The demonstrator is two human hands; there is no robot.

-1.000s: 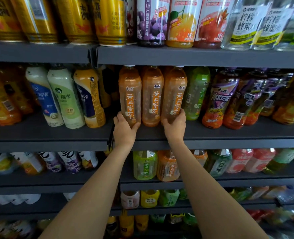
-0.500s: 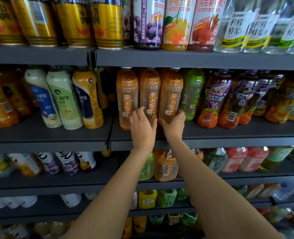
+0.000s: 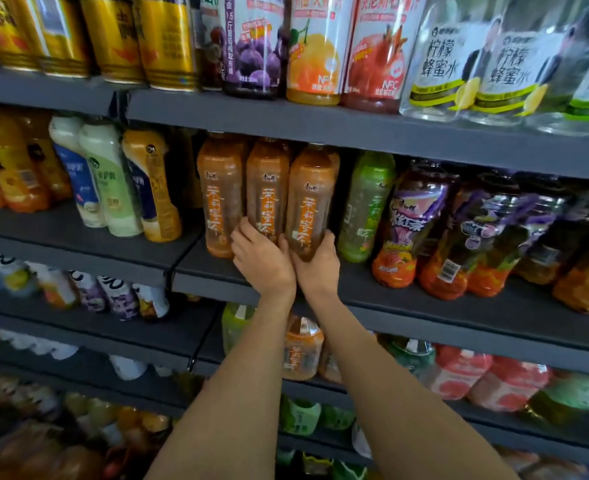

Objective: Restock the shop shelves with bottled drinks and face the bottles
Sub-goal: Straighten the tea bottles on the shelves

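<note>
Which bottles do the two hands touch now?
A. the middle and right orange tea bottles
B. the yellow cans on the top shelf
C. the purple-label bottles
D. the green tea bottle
A: the left hand lies on the base of the middle orange tea bottle and the right hand cups the right orange tea bottle.

Gold cans [image 3: 113, 36] stood at 11 o'clock, packed side by side. Juices [image 3: 251, 46] at 12, clear lemon waters [image 3: 438, 64] at 1. Three milk drinks [image 3: 106, 181] at 9, leaning. Green tea [image 3: 365, 206] at 3, purple-label teas [image 3: 410, 223] just beyond, tilted. Pink bottles [image 3: 459, 372] at 5, blurred.
</note>
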